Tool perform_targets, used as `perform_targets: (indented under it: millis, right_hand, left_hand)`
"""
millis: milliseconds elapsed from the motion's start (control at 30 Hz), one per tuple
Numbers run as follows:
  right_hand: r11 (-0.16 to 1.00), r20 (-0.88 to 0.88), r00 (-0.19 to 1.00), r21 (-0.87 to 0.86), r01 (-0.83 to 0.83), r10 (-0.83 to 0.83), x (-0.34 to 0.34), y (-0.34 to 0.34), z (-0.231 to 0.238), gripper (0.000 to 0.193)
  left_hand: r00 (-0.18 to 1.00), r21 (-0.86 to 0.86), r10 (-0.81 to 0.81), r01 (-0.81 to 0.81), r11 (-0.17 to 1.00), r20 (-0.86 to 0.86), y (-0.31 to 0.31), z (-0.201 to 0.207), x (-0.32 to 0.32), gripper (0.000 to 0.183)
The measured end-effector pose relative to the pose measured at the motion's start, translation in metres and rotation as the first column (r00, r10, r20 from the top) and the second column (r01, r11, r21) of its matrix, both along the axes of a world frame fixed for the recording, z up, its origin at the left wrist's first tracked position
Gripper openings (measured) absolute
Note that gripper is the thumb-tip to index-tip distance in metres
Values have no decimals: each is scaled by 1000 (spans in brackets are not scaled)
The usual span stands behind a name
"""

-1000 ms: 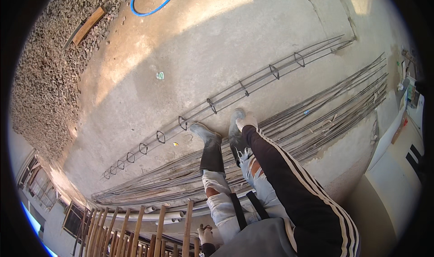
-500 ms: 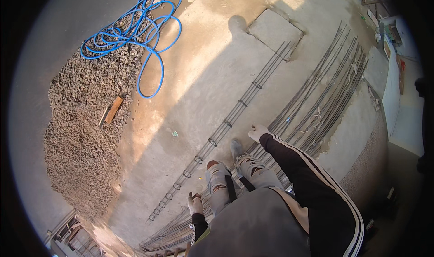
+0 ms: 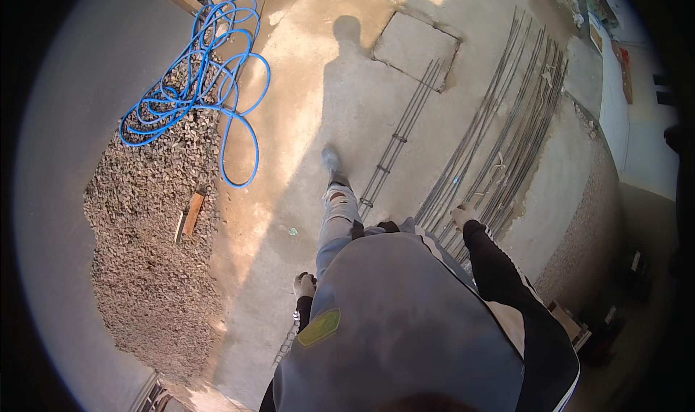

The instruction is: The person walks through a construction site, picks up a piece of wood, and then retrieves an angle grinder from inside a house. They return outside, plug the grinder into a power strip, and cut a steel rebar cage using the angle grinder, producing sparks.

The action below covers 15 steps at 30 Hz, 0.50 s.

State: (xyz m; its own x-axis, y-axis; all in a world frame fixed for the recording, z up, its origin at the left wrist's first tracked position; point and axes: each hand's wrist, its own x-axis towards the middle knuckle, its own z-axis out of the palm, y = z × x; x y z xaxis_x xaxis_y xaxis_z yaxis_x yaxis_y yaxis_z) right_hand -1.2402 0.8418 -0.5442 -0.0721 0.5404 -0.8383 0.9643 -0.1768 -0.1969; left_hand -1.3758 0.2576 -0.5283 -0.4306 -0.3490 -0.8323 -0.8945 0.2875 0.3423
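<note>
My left hand [image 3: 304,286], in a pale glove, hangs low beside my left thigh. Its fingers are curled, and something dark shows at them, too small to name. My right hand [image 3: 463,213], also pale-gloved, is held out on the right with fingers curled and nothing visible in them. In the picture it overlaps a bundle of long steel rebars [image 3: 499,151]; I cannot tell whether it touches them. A narrow rebar cage [image 3: 394,144] with square stirrups lies on the concrete between my left leg and the bundle. My body hides its middle.
On the left is a gravel heap [image 3: 152,267] with a tangled blue hose [image 3: 235,115] across its far end and a piece of wood [image 3: 194,213] on it. A square slab [image 3: 416,46] is set into the concrete floor [image 3: 289,166] ahead. A white wall stands at far right.
My left leg has stepped forward to the left side of the rebar cage, and my body now covers its middle. My right hand has shifted right, my left hand slightly up in the picture.
</note>
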Motion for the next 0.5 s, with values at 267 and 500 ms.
perform_targets:
  millis: [267, 500]
  right_hand:
    - [935, -61, 933, -52, 351, -354, -123, -25, 28, 28]
    - [858, -84, 855, -101, 503, -511, -230, -38, 18, 20]
  left_hand:
    - [999, 110, -13, 18, 994, -43, 73, -18, -318, 26]
    - [816, 89, -368, 449, 889, -445, 223, 8, -604, 31]
